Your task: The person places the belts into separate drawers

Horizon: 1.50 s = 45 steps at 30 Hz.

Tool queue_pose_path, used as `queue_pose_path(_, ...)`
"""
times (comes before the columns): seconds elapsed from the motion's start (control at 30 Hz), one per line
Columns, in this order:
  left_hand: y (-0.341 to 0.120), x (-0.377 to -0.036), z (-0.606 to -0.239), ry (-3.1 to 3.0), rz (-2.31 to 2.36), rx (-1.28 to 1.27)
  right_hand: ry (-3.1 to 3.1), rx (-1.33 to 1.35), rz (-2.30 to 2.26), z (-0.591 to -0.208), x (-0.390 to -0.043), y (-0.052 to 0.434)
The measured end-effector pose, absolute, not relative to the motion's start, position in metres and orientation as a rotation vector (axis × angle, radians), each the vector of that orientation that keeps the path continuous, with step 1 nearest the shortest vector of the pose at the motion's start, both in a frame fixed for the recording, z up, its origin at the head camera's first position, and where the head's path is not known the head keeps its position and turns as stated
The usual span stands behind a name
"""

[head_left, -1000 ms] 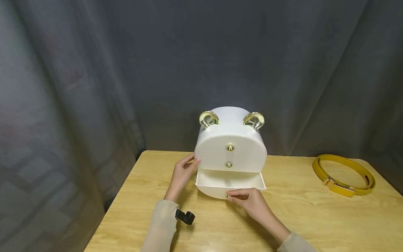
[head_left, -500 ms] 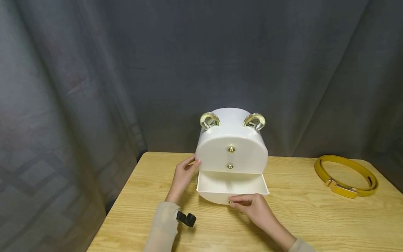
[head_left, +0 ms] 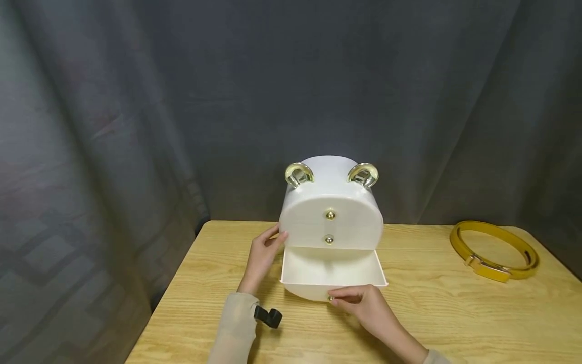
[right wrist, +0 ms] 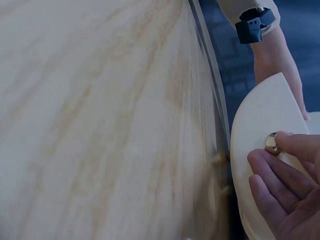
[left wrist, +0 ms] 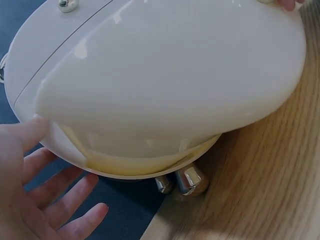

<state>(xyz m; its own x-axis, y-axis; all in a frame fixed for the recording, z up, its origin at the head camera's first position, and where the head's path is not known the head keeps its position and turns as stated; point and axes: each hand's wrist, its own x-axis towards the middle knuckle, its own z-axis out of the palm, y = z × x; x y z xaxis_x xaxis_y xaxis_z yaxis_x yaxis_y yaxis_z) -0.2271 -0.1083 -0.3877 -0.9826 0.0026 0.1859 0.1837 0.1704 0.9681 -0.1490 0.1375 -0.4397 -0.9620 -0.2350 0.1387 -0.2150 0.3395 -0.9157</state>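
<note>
A white jewellery box [head_left: 309,222] with two gold bear-like ears and gold knobs stands on the wooden table. Its bottom drawer [head_left: 300,291] sticks out towards me, and its inside shows bare. My right hand [head_left: 367,306] pinches the drawer's gold knob [right wrist: 271,144] between thumb and fingers. My left hand [head_left: 262,255] rests against the box's left side. In the left wrist view, its thumb touches near the front edge while the other fingers stretch out loosely along the side. Gold feet [left wrist: 192,180] show under the box there.
A coiled yellow belt [head_left: 458,247] with a gold buckle lies at the table's right. Dark grey curtains [head_left: 254,101] hang behind and left of the table [head_left: 436,313]. A black strap mount [head_left: 268,316] sits on the left wrist.
The right hand has drawn the bottom drawer further out towards me, so more of its inside shows. The left hand has stayed at the box's side.
</note>
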Motion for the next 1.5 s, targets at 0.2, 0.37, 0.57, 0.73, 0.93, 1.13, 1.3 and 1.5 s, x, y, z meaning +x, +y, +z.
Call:
queue_pose_path(0.2, -0.11, -0.228, -0.388, -2.287, -1.925, -0.191, 2.53, -0.441, -1.761, -0.441, -0.144, 0.136)
queue_pose_path(0.37, -0.111, -0.229, -0.388, -2.29, -1.92, -0.183, 2.533, -0.455, -1.761, -0.443, -0.141, 0.135)
queue_pose_path(0.57, -0.111, -0.229, -0.389, -2.289, -1.918, -0.188, 2.512, -0.465, -1.779, -0.443, -0.138, 0.135)
queue_pose_path(0.73, -0.109, -0.228, -0.389, -2.285, -1.932, -0.202, 2.512, -0.468, -1.781, -0.443, -0.136, 0.137)
queue_pose_path(0.93, -0.108, -0.227, -0.389, -2.277, -1.946, -0.205, 2.549, -0.513, -1.734, -0.442, -0.135, 0.139)
queue_pose_path(1.13, -0.109, -0.227, -0.389, -2.281, -1.945, -0.213, 2.627, -0.704, -1.583, -0.44, -0.132, 0.146)
queue_pose_path(1.3, -0.109, -0.229, -0.39, -2.278, -1.954, -0.2, 2.638, -0.792, -1.494, -0.436, -0.128, 0.154)
queue_pose_path(1.5, -0.11, -0.229, -0.39, -2.27, -1.968, -0.206, 2.678, -0.738, -1.446, -0.43, -0.122, 0.167)
